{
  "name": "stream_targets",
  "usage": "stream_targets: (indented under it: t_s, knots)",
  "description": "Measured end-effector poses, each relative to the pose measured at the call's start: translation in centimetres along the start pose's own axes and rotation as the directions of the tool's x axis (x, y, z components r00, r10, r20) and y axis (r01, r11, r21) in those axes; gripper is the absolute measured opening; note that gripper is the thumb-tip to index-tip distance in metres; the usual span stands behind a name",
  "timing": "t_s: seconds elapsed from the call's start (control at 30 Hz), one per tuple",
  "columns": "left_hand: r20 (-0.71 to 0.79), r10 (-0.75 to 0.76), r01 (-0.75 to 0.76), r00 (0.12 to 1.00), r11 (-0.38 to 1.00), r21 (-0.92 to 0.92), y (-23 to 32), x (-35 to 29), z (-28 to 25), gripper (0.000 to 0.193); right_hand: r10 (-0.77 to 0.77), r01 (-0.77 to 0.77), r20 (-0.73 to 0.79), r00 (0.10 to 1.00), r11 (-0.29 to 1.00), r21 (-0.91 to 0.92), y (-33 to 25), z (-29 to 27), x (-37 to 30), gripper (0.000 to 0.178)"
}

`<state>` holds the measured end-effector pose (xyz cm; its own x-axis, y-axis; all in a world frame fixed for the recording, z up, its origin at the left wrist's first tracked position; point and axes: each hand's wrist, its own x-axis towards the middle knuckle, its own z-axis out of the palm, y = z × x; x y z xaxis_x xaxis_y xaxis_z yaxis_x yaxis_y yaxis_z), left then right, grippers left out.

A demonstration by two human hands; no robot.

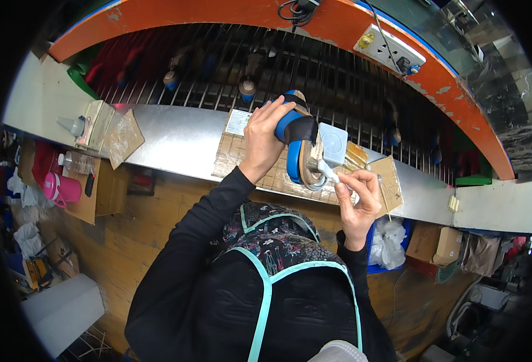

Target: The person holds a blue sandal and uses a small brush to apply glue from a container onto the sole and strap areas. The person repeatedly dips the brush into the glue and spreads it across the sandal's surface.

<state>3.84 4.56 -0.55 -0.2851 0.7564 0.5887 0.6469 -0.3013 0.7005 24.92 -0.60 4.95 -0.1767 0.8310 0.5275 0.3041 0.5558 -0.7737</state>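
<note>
A blue and black shoe [297, 129] with a tan sole edge is tilted over the bench, gripped by my left hand [263, 140], whose fingers lie over its upper side. At the shoe's lower end, my right hand [360, 205] pinches a small white piece [327, 169] between thumb and fingers and holds it against or close to the sole edge. I cannot tell its exact kind. Below the shoe lies a taped cardboard sheet [234, 158]. A pale blue square container [333, 143] stands just behind the white piece, and a thin stick [385, 194] rests to the right.
Beyond the metal bench [171, 133] runs a rack of bars [212, 90] carrying several shoes. An orange beam [230, 12] with a power socket [389, 48] arches above. A blue bin [374, 259] of plastic bags stands below right; a pink jug [61, 189] is at left.
</note>
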Motion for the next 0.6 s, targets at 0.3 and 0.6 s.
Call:
stream_targets:
  t_s: [0.3,0.6]
  knots:
    - [0.273,-0.098,0.148,0.957,0.974,-0.171,1.2,-0.3,-1.1,0.042,-0.081,0.081,0.028,0.996,0.997,0.015,0.6,-0.1,1.9,0.020]
    - [0.637,-0.229,0.366,0.736,0.926,-0.089,0.0,-1.1,-1.1,0.064,-0.150,0.149,0.070,0.986,0.989,0.023,1.1,0.2,4.0,0.019]
